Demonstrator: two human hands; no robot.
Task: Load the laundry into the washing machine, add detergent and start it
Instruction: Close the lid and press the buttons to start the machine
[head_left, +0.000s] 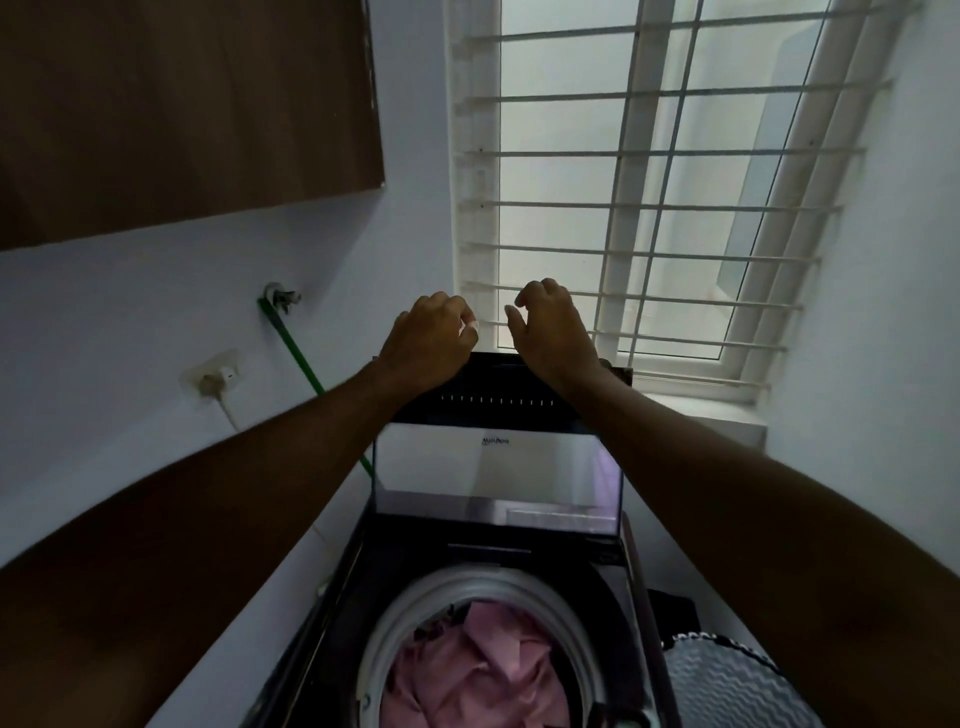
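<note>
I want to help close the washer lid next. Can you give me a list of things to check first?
1. Clothes are inside: pink laundry lies in the round grey-rimmed drum. Ok.
2. Nothing hangs over the drum's rim: none seen, but the near side is out of frame. Cannot tell.
3. Detergent added: no bottle or powder shows. Cannot tell.
4. Both hands at the raised glass lid: the left hand and right hand are at its top edge, fingers curled, holding nothing visible. Ok.
5. Plug in the white wall socket: plugged in. Ok.
</note>
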